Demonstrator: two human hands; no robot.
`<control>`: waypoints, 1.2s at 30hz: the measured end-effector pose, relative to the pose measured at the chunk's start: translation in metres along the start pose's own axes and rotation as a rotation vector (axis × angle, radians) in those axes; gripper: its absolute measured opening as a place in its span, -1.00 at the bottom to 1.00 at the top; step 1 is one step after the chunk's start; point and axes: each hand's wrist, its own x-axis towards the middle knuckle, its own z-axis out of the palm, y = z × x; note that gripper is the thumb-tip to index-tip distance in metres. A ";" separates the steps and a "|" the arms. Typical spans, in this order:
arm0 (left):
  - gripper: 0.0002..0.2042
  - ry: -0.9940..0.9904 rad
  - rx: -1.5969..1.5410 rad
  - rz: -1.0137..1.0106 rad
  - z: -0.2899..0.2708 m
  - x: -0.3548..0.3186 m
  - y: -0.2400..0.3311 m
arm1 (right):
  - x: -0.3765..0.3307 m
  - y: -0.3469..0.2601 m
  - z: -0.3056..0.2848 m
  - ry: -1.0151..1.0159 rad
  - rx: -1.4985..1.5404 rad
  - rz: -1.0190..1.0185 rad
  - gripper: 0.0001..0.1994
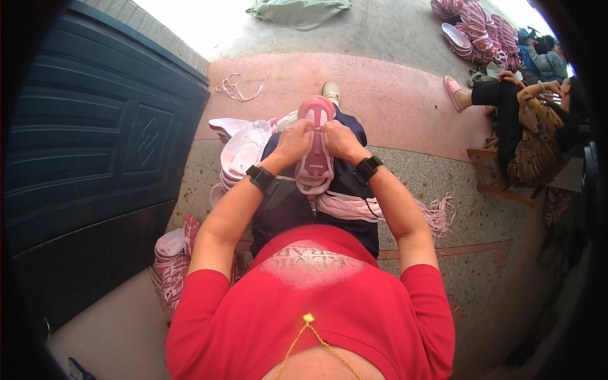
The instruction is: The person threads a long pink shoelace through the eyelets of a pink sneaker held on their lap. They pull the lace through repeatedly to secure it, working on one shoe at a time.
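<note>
A pink shoe upper [315, 161] lies over my lap, its rounded dark-pink end pointing away from me. My left hand [294, 140] is closed at its left side, the fingertips pinched near the middle line. From the other side my right hand [342, 139] grips it the same way, with the fingertips of both hands close together. Whether a lace is also between the fingers is too small to tell. Across my right thigh rests a bundle of pale pink laces [348, 206], its loose ends hanging toward the right. Several white and pink shoe uppers [244, 149] are piled by my left knee.
A dark blue door [95, 107] stands at my left. More pink uppers [171, 259] are stacked beside my left hip. A loose lace [239, 88] lies on the floor ahead. At right a person [538, 126] sits on a wooden chair [500, 183], near bundled pink uppers [475, 31].
</note>
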 end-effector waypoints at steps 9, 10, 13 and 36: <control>-0.70 -0.107 -0.069 -0.096 -0.001 0.009 -0.011 | 0.002 0.018 0.012 0.030 0.683 0.109 -0.81; -0.69 -0.104 -0.045 -0.100 -0.002 0.008 -0.012 | 0.000 0.013 0.010 0.069 0.614 0.092 -0.81; -0.69 -0.101 -0.006 -0.099 -0.003 0.010 -0.005 | 0.000 0.005 0.006 0.094 0.615 0.155 -0.84; -0.78 1.358 -0.424 -0.267 -0.425 -0.198 -0.160 | -0.263 0.187 -0.171 0.587 1.237 0.471 -0.74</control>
